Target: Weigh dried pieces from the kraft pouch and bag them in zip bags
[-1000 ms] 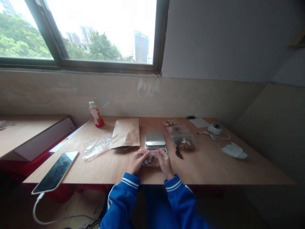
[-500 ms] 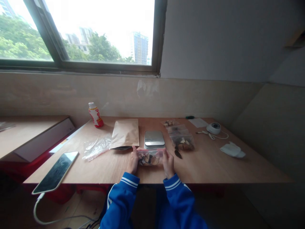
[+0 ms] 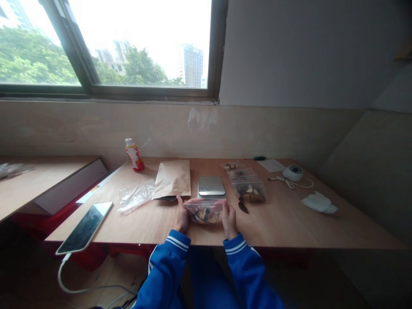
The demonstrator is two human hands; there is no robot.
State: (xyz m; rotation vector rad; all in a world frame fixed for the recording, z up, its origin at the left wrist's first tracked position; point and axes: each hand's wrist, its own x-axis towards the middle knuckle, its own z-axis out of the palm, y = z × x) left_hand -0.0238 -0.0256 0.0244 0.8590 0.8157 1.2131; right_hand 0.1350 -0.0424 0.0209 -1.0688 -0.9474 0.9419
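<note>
Between my hands is a clear zip bag (image 3: 205, 213) with a pinkish top strip and brown and dark dried pieces inside. My left hand (image 3: 181, 216) pinches its left upper corner, and my right hand (image 3: 229, 219) grips the right one. The bag is close to the table's front edge. Just behind it sits a small silver scale (image 3: 211, 186), partly covered by the bag's top. A brown paper pouch (image 3: 173, 179) lies behind my left hand, its dark opening towards me. To the right of the scale, several filled zip bags (image 3: 249, 191) overlap in a row.
A dark leaf-like piece (image 3: 243, 207) lies right of my right hand. Crumpled clear plastic (image 3: 135, 198), a red-and-white bottle (image 3: 134, 155) and a cabled phone (image 3: 86, 227) are on the left. A white round device (image 3: 292, 173) with a cord and a white tissue (image 3: 319, 202) are on the right.
The view has shifted slightly, so everything sits a little further right. Both hands keep hold of the zip bag, and its left top edge now looks slightly higher and looser.
</note>
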